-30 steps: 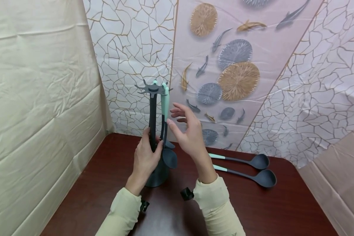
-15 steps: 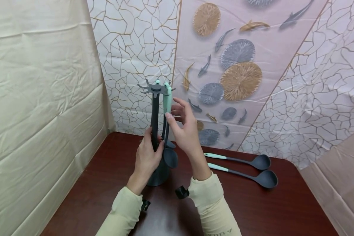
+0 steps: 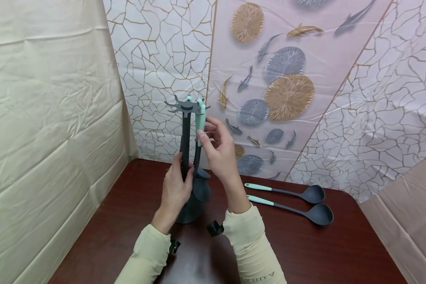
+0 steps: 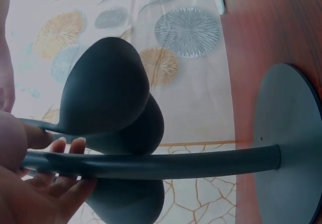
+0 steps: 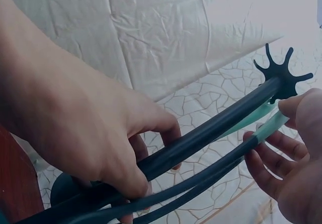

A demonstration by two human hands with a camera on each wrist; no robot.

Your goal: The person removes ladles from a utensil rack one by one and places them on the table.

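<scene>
A dark grey utensil stand (image 3: pixel 186 134) has a hooked top ring and a round base (image 4: pixel 282 108). My left hand (image 3: pixel 174 189) grips its post at mid-height, with fingers round the far side. Ladles with mint handles hang from the hooks. With thumb and fingers, my right hand (image 3: pixel 220 152) pinches the mint handle (image 3: pixel 200 122) of the nearest hanging ladle, just below the ring. That ladle's dark bowl (image 4: pixel 105 88) hangs beside the post, to the right of my left hand in the head view. Two more bowls partly hide behind it and the post in the left wrist view.
Two ladles, one farther back (image 3: pixel 312 194) and one nearer (image 3: pixel 321 214), lie on the dark red-brown table (image 3: pixel 305 252) at right, handles pointing left. Patterned cloth (image 3: pixel 156 71) hangs behind the table, and a plain cream cloth (image 3: pixel 49 130) hangs at left.
My right hand has come left and slightly up, from apart to pinching the ladle's handle. The ladle's bowl has swung slightly left. My left hand has stayed on the post.
</scene>
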